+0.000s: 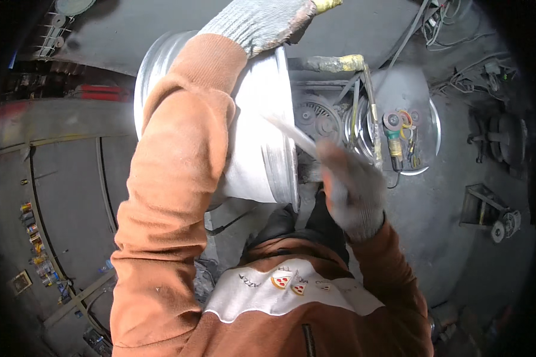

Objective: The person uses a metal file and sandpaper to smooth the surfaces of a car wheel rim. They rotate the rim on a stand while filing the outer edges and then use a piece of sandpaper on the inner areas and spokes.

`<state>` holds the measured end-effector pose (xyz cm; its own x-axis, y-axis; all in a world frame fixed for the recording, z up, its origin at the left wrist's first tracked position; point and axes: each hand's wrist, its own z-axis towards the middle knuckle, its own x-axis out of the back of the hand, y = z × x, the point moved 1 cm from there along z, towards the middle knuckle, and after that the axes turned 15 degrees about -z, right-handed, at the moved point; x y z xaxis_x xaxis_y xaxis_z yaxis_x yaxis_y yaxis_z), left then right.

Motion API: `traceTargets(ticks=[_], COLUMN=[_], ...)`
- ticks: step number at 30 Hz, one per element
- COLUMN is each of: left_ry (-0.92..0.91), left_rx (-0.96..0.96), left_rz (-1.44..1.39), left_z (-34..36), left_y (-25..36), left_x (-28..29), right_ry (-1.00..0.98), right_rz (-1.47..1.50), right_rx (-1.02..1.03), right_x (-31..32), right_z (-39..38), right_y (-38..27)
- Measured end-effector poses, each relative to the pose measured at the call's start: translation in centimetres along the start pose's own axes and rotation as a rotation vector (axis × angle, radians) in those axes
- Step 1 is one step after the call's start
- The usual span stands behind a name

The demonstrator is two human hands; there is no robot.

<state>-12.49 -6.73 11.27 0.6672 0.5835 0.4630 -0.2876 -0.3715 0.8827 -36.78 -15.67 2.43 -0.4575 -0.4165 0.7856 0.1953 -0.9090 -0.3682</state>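
Observation:
A bare silver wheel rim (256, 154) is held up on its side in front of me, its barrel facing up toward me. At its far side my left hand (268, 25), in a grey knitted glove with yellow at the fingertips, is closed over the rim's edge; part of its fingers is hidden. My right hand (351, 190), gloved too and smeared by motion, grips a slim, flat, light-coloured tool (293, 132). Its tip points at the barrel near the right-hand flange. Blur hides the tool's exact kind and whether it touches the metal.
Right of the rim stand a taped metal arm (372, 113) and a pulley-like wheel (317, 119). An angle grinder (394, 140) lies on a round surface with small tools. A bench grinder (499, 229) sits farther right. At left, several small cans (39, 250) line a frame.

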Motion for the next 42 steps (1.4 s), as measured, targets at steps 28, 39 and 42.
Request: traceTargets(ticks=[28,39,42], left_ry=[-0.020,0.002,0.024], left_rx=[-0.296,-0.152,-0.007], left_rz=[0.150,0.106,0.020], left_z=[1.6,2.1,0.8], left_y=[-2.0,-1.8,-1.7], left_x=[0.0,-0.7,0.5], right_ry=[0.113,0.239,0.008], right_rz=[0.243,0.319,0.167], right_rx=[-0.008,0.023,0.030], right_x=[-1.7,-2.3,-0.8], right_z=[3.1,3.4,1.4], right_y=[0.9,1.6,1.3])
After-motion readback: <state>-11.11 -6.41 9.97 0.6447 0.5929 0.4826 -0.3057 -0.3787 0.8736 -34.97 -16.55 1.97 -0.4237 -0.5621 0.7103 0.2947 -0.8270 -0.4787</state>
